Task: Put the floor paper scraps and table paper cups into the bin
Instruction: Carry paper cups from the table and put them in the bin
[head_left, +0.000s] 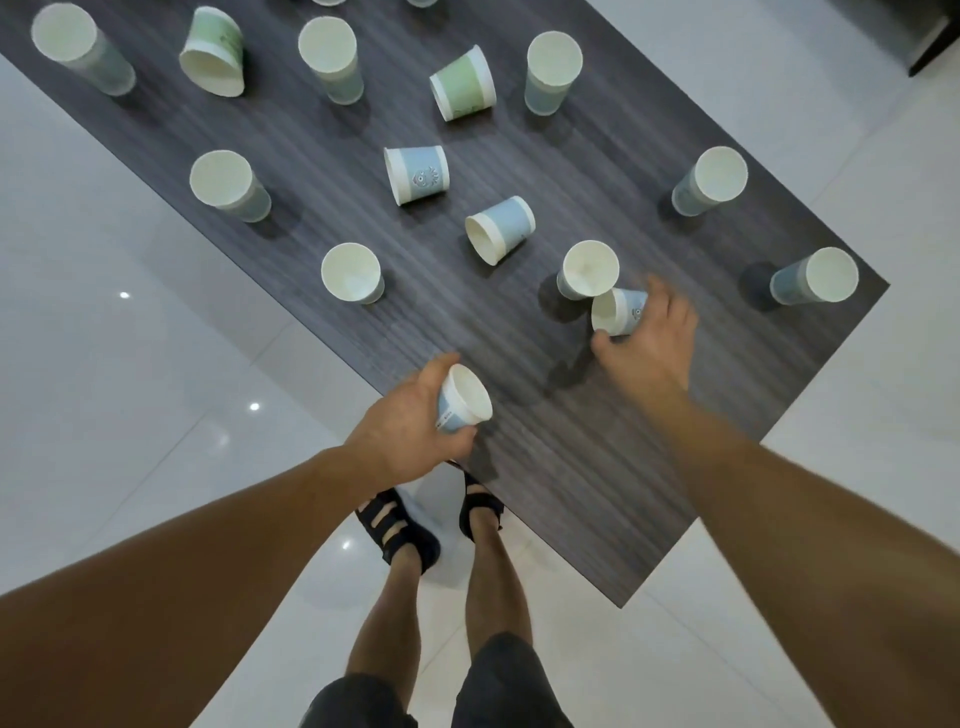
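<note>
Clearly the cup-clearing step is in hand: the left hand (410, 421) curls round a small blue-and-white paper cup (465, 397), held over the near corner of the dark wood-grain table (545, 493) with its mouth tilted up and to the right. The right hand (654, 338) closes thumb and fingers on a second blue paper cup (615, 310) that lies on its side near the right edge, mouth facing left. Whether this second cup touches the upright white-rimmed paper cup (589, 267) on its far side or sits just beside it, I cannot tell. Two tipped blue cups (498, 228) lie near the middle, a tipped green paper cup (462, 83) lies beyond them, and many upright cups dot the far half. No bin shows, and no scraps show on the pale glossy tiled floor (130, 364). The task looks early, since most cups sit on the table. The next move likely calls for lifting the right-hand cup clear without knocking its upright neighbour. After that, nest the two held cups to free a hand, or carry both to the bin, which is out of view. Such thin cups would probably crush under a hard squeeze, so a light grip suits.
</note>
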